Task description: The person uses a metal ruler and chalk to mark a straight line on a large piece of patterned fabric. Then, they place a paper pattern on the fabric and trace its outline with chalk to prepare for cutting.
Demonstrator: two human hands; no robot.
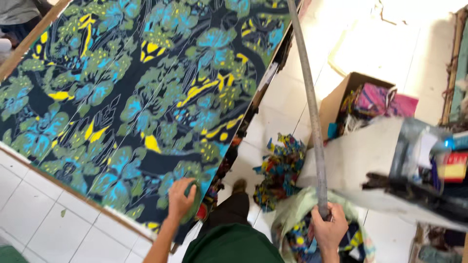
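Dark navy printed cloth (136, 97) with blue, green and yellow leaf shapes lay spread flat over a wooden-edged table (29, 41), and the left hand (181, 198) pressed a near corner, fingers curled on what looked like a small green pad, though the grip was partly hidden. The right hand (329, 228) was clamped round a long grey pole (312, 107) rising upward. Swung carelessly, I judged, that pole could snag the cloth or knock the open cardboard box of fabric scraps (363, 104) beside it.
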